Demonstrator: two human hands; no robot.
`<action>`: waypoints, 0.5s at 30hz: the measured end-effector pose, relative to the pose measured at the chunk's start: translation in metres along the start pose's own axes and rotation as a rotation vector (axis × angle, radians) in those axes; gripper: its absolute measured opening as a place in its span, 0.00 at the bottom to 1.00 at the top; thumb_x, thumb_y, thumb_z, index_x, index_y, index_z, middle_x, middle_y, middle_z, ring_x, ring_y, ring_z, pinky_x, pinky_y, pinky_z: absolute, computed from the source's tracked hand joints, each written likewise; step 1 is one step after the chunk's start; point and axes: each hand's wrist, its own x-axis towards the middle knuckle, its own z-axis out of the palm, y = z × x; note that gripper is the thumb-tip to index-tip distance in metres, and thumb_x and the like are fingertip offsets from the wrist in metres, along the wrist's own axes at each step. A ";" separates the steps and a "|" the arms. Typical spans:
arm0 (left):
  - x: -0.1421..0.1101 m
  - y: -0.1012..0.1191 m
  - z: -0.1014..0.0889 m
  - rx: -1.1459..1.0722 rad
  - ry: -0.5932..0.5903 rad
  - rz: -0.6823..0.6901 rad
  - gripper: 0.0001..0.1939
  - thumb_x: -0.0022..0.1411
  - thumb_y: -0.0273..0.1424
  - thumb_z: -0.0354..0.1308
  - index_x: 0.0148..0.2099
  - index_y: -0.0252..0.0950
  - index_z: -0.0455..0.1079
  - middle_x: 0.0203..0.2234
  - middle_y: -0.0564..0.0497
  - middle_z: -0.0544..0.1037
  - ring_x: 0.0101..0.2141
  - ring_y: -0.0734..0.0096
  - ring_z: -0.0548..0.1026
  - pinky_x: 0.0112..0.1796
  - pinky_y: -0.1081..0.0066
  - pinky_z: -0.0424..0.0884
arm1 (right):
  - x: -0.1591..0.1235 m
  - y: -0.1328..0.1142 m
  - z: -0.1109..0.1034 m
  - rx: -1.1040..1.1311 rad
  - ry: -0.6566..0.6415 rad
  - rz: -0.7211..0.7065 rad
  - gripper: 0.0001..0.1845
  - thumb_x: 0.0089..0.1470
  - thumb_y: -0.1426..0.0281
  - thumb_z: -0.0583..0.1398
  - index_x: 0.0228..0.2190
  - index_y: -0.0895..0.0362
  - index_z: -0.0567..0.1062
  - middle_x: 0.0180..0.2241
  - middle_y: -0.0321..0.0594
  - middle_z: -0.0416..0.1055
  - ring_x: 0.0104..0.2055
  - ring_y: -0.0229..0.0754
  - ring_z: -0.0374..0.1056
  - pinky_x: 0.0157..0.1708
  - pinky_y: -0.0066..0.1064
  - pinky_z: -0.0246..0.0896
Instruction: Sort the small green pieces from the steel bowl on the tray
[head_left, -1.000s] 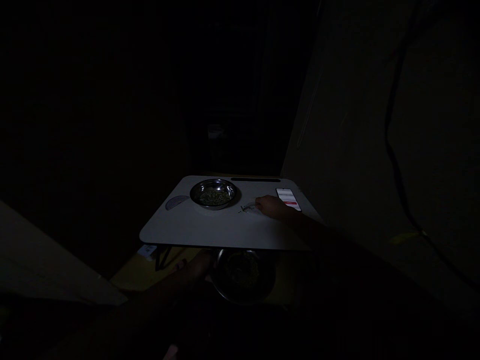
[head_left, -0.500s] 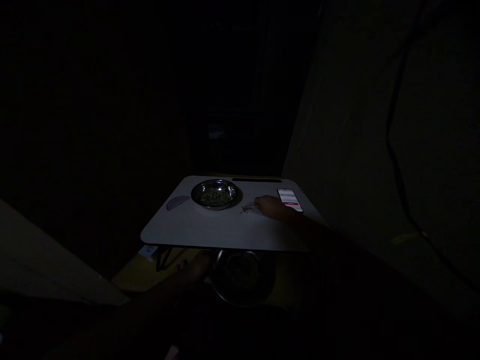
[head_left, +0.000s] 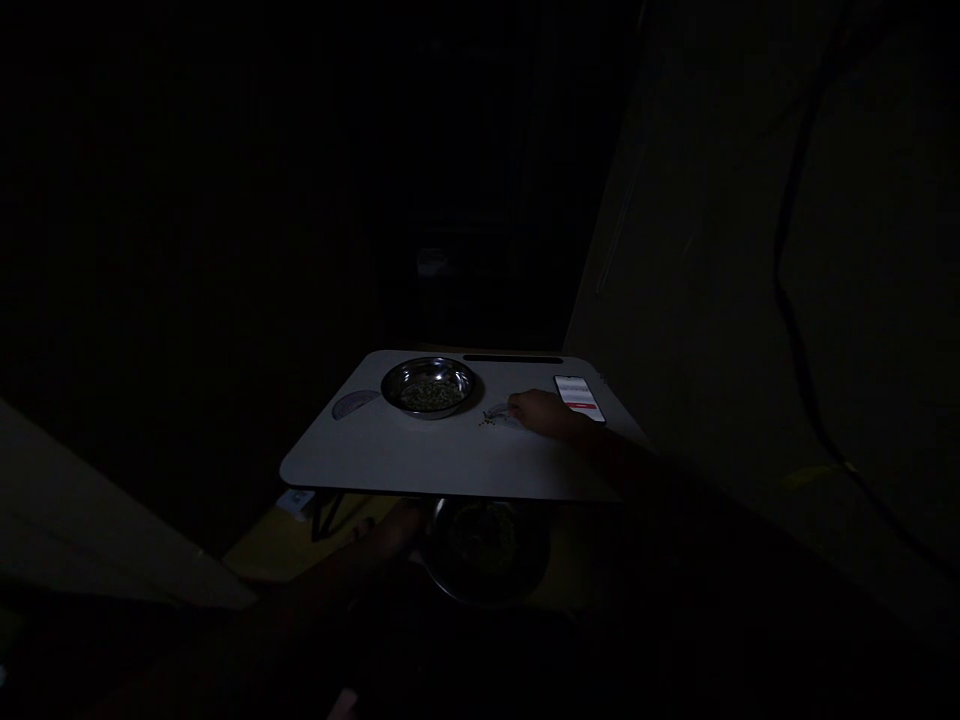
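Observation:
On the white folding table, my right hand rests with its fingers pinched together. A few small dark bits lie by its fingertips; what the pinch holds, if anything, is too small to make out. To the left stands a steel bowl with small greenish pieces inside. Below the table's near edge, a second, wider steel bowl holds more greenish stuff, dimly lit. My left hand is closed on the left rim of this lower bowl, its fingers mostly in shadow.
A lit phone lies on the table just beyond my right wrist. A half-round protractor-like marking shows at the left. A dark slot runs along the far edge. A dark cable hangs down the right wall. The room is very dark.
Almost nothing differs. Both hands and both bowls keep their places, and the view has shifted very slightly.

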 end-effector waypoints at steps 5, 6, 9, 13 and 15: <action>0.001 0.002 0.001 -0.039 -0.003 0.026 0.06 0.39 0.23 0.45 0.21 0.32 0.62 0.12 0.54 0.65 0.15 0.77 0.62 0.17 0.77 0.56 | -0.001 -0.001 -0.001 -0.003 -0.004 0.010 0.18 0.51 0.64 0.43 0.37 0.57 0.68 0.36 0.46 0.67 0.35 0.42 0.62 0.29 0.29 0.51; 0.000 0.003 0.001 -0.044 -0.015 0.016 0.06 0.39 0.22 0.44 0.20 0.32 0.61 0.11 0.55 0.64 0.14 0.77 0.62 0.17 0.77 0.56 | -0.001 -0.002 -0.002 0.000 -0.011 0.014 0.18 0.51 0.64 0.43 0.37 0.57 0.68 0.36 0.46 0.67 0.35 0.42 0.62 0.29 0.28 0.51; -0.003 0.008 0.001 -0.014 -0.022 -0.037 0.05 0.37 0.22 0.44 0.18 0.32 0.60 0.09 0.56 0.62 0.13 0.78 0.60 0.16 0.77 0.56 | -0.001 -0.003 -0.003 0.008 -0.030 0.016 0.19 0.51 0.65 0.43 0.37 0.58 0.68 0.37 0.46 0.66 0.36 0.42 0.62 0.29 0.28 0.51; -0.006 0.009 0.000 0.006 -0.035 -0.010 0.04 0.38 0.22 0.45 0.19 0.32 0.60 0.10 0.56 0.62 0.12 0.78 0.60 0.16 0.77 0.55 | 0.000 -0.003 -0.003 0.000 -0.018 0.005 0.18 0.51 0.65 0.43 0.37 0.57 0.68 0.36 0.46 0.67 0.35 0.42 0.62 0.29 0.28 0.50; -0.005 0.008 -0.001 -0.014 -0.054 0.008 0.04 0.38 0.23 0.45 0.19 0.32 0.60 0.10 0.55 0.63 0.13 0.78 0.61 0.16 0.77 0.55 | 0.000 -0.002 -0.002 -0.002 -0.001 -0.003 0.18 0.51 0.65 0.44 0.37 0.57 0.68 0.36 0.45 0.67 0.35 0.42 0.62 0.28 0.28 0.50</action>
